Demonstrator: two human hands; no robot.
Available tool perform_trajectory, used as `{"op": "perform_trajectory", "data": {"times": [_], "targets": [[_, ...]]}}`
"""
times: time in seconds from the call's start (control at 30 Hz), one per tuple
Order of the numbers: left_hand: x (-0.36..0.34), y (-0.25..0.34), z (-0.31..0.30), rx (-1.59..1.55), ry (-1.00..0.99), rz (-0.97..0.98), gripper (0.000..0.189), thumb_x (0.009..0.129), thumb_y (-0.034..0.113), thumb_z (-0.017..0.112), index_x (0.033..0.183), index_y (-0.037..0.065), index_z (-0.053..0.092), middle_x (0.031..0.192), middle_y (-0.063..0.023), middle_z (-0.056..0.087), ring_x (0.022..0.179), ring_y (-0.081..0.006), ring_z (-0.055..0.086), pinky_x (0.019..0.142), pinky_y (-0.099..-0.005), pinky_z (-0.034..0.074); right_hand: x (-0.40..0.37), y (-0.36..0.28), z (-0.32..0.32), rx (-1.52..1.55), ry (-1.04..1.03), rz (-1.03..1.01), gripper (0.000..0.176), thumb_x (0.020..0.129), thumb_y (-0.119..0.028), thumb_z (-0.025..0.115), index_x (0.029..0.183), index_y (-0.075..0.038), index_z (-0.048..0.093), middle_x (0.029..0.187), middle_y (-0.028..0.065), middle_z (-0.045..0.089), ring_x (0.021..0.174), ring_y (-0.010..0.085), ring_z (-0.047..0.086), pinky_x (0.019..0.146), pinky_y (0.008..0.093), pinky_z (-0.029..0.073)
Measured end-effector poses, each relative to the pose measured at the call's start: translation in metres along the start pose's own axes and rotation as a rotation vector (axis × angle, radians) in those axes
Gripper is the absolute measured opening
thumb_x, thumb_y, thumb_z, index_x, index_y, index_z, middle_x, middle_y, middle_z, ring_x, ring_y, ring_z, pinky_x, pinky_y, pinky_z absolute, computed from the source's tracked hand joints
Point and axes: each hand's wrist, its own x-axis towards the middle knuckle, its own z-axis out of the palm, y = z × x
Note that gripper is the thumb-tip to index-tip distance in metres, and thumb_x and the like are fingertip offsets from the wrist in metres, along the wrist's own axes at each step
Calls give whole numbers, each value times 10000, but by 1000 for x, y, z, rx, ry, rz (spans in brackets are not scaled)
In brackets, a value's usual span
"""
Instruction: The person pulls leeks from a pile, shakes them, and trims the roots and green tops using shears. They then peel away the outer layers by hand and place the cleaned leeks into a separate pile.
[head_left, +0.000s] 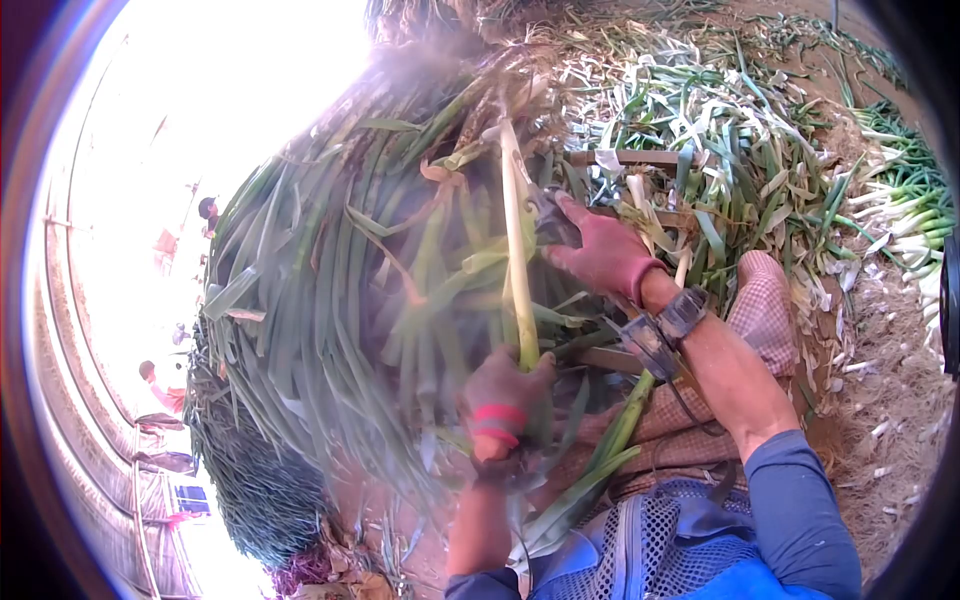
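Observation:
A long green onion (pixel 515 240) stands almost upright in front of me, its pale shaft up and its roots toward the top. My left hand (pixel 508 395), in a dark glove with a red cuff, is closed around its green lower part. My right hand (pixel 600 245), in a red glove, is beside the pale shaft with its fingers bent toward it. A dark grey, blurred shape lies at those fingers, and I cannot make out what it is. Blurred leaves hang around the left hand. Another green onion (pixel 630 415) lies slanted across my lap.
A large heap of green onions (pixel 330 230) rises on the left. Stripped leaves and peelings (pixel 690 110) cover wooden bars (pixel 640 157) at upper right. Cleaned green onions (pixel 915 215) lie at the far right. A person (pixel 165 385) is in the bright background.

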Motion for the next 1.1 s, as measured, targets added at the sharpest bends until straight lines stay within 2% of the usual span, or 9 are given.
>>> {"op": "perform_trajectory", "data": {"times": [0.23, 0.37, 0.43, 0.6, 0.7, 0.73, 0.9, 0.97, 1.1], "targets": [[-3, 0, 17, 72, -62, 36, 544, 831, 557, 800, 1020, 47, 775, 865, -186, 774, 864, -388, 760, 817, -491, 576, -49, 26, 6, 10, -134, 0, 951, 891, -523, 744, 1654, -99, 366, 1203, 325, 718, 1119, 466, 705, 989, 489, 542], [-8, -4, 38, 203, -68, 83, 563, 854, 586, 762, 1037, 54, 750, 896, -193, 766, 885, -411, 751, 822, -513, 571, -95, 32, 3, 35, -159, 104, 932, 903, -500, 762, 1656, -108, 377, 1279, 299, 699, 1133, 419, 712, 993, 468, 543], [-13, 2, 43, 209, -87, 82, 563, 863, 588, 750, 1049, 57, 746, 922, -196, 766, 903, -411, 751, 832, -515, 571, -109, 42, 9, 42, -91, -17, 903, 910, -463, 768, 1653, -118, 389, 1234, 278, 715, 1095, 416, 718, 976, 469, 551], [-21, 13, 54, 240, -124, 67, 559, 881, 584, 732, 1076, 60, 742, 983, -206, 770, 953, -407, 749, 860, -510, 570, -79, 48, 0, -37, -53, 86, 902, 907, -477, 747, 1651, -117, 388, 1097, 279, 741, 1032, 443, 722, 935, 473, 556], [-23, 14, 59, 266, -148, 38, 560, 886, 586, 724, 1082, 62, 741, 1001, -201, 775, 972, -399, 750, 871, -502, 571, -51, 50, 1, -79, -34, 49, 858, 932, -475, 717, 1655, -156, 383, 1149, 272, 735, 1071, 462, 712, 959, 520, 554], [-24, 14, 59, 261, -149, 36, 560, 888, 587, 723, 1086, 63, 741, 1005, -201, 776, 969, -400, 751, 874, -502, 572, -44, 45, -5, -76, -78, 115, 870, 927, -482, 719, 1659, -160, 377, 1140, 267, 744, 1070, 460, 717, 956, 519, 555], [-33, 4, 78, 229, -152, 38, 545, 893, 582, 722, 1075, 68, 744, 1003, -199, 778, 946, -412, 754, 862, -513, 576, -49, 54, 5, -66, -78, 56, 890, 918, -497, 721, 1660, -152, 372, 1095, 267, 749, 1027, 446, 727, 935, 504, 559], [-34, 17, 74, 271, -210, 48, 523, 914, 566, 713, 1044, 60, 734, 983, -212, 774, 924, -420, 755, 834, -520, 582, -62, 64, 10, -79, -79, 4, 901, 911, -505, 725, 1659, -143, 375, 1058, 270, 747, 993, 437, 733, 921, 489, 563], [-55, 36, 95, 246, -361, 125, 519, 942, 560, 686, 1013, 48, 722, 970, -225, 770, 923, -418, 757, 814, -520, 588, -96, 67, 4, 11, -245, 36, 902, 896, -478, 761, 1658, -175, 386, 1051, 252, 752, 994, 420, 743, 934, 472, 570]]}}
